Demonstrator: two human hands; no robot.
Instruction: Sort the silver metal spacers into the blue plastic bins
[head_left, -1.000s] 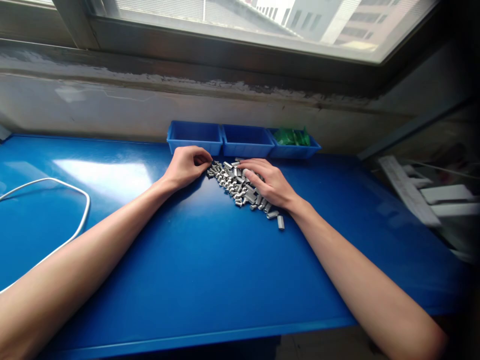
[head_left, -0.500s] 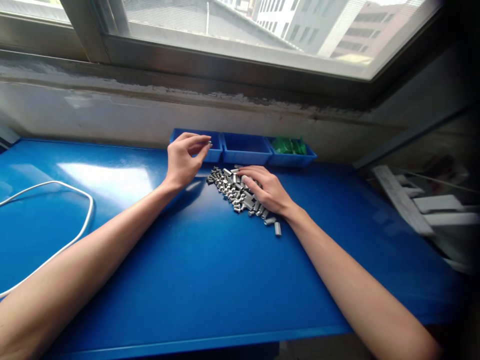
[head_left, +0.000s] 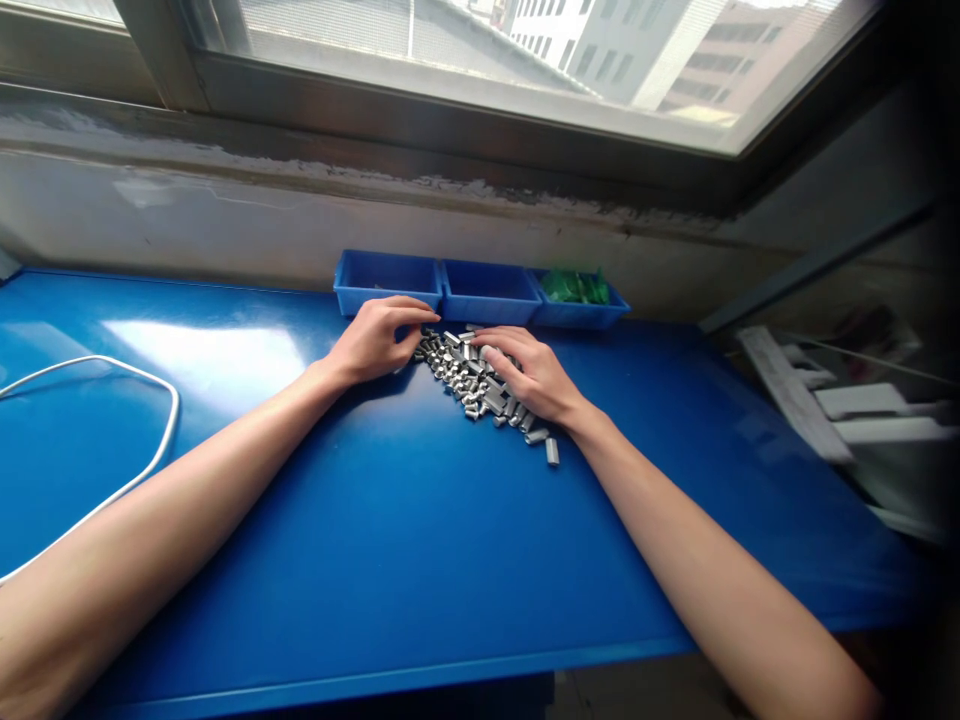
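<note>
A heap of several small silver metal cylinders [head_left: 469,377] lies on the blue table [head_left: 390,520] in front of three blue bins. My left hand [head_left: 377,339] rests at the heap's left end, fingers curled down onto the nearest pieces; whether it holds one I cannot tell. Over the heap's right half lies my right hand [head_left: 529,375], palm down, fingers spread on the cylinders. One loose cylinder [head_left: 552,451] sits apart beside my right wrist. The left bin [head_left: 388,280] stands just behind my left hand.
The middle bin [head_left: 489,287] looks bare inside, and the right bin [head_left: 576,296] holds green pieces. A white cable [head_left: 142,440] loops across the table's left side. A wall and window sill run behind the bins. Grey-white parts [head_left: 862,410] lie beyond the table's right edge.
My left hand was raised near the left bin with a cylinder pinched in its fingertips; it has come back down to the heap's left end. My right hand stayed on the heap.
</note>
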